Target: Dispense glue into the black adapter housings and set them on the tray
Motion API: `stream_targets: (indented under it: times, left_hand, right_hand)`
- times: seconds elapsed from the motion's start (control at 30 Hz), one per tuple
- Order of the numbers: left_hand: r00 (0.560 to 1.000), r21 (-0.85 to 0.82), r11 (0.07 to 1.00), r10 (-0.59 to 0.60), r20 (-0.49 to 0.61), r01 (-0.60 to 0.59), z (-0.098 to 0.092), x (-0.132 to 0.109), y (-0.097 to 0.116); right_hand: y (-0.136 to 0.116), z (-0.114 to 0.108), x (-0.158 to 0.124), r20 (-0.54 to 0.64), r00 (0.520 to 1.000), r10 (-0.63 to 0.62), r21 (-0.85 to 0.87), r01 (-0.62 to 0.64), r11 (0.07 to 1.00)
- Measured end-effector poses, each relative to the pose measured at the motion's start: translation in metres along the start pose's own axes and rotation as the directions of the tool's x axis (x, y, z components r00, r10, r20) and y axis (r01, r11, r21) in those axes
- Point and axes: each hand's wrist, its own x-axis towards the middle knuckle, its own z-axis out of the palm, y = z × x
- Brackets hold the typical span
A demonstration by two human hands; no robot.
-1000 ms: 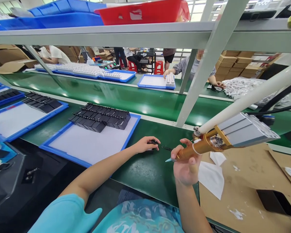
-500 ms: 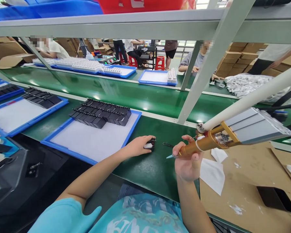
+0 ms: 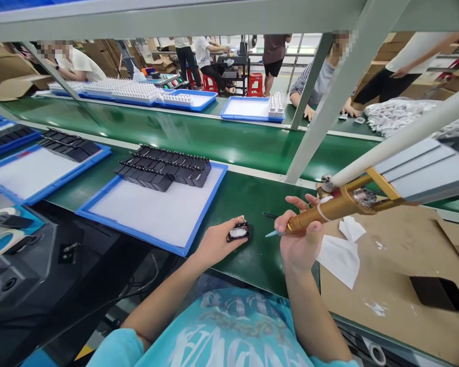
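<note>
Left hand [image 3: 216, 242]: fingers curled round small black box [image 3: 249, 232], white piece [image 3: 237, 233] showing inside. Right hand [image 3: 299, 250]: fingers round gold tube [image 3: 305, 219], pale-blue tip [image 3: 272, 234] pointing toward left fingers. Thin black part [image 3: 268, 215] on green table [image 3: 263, 262] between both hands' fingers. Left of left fingers: blue-rimmed tray [image 3: 182, 251], black boxes [image 3: 164, 171] in rows. Right of right fingers: white paper [image 3: 340, 261], cardboard [image 3: 390, 255].

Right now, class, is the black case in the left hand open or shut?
Open: the black case in the left hand shows a white part inside, with no cover over it.
</note>
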Motion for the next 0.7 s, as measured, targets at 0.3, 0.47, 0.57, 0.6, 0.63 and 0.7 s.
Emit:
stream_targets:
  times: [0.3, 0.47, 0.57, 0.6, 0.63, 0.7]
  left_hand:
    - [0.982, -0.028, 0.999, 0.014, -0.189, -0.020, 0.024, -0.024, -0.008]
    - [0.975, -0.035, 0.998, 0.042, -0.219, -0.051, 0.022, -0.025, -0.002]
    - [0.970, -0.029, 0.996, 0.080, -0.230, -0.089, 0.020, -0.026, 0.003]
    - [0.969, -0.023, 0.995, 0.090, -0.230, -0.098, 0.019, -0.026, 0.004]
    - [0.968, -0.015, 0.994, 0.099, -0.231, -0.106, 0.019, -0.026, 0.006]
    - [0.965, 0.003, 0.993, 0.114, -0.237, -0.117, 0.019, -0.026, 0.008]
  right_hand:
    - [0.003, 0.023, -0.013, 0.105, 0.994, 0.019, 0.137, -0.034, 0.990]
    - [0.004, 0.028, -0.013, 0.128, 0.992, 0.023, 0.157, -0.043, 0.987]
    - [0.004, 0.026, -0.011, 0.128, 0.992, 0.013, 0.166, -0.034, 0.985]
    - [0.004, 0.026, -0.011, 0.129, 0.992, 0.008, 0.162, -0.029, 0.986]
    - [0.003, 0.025, -0.011, 0.130, 0.991, 0.005, 0.152, -0.025, 0.988]
    - [0.003, 0.024, -0.011, 0.134, 0.991, -0.003, 0.130, -0.015, 0.991]
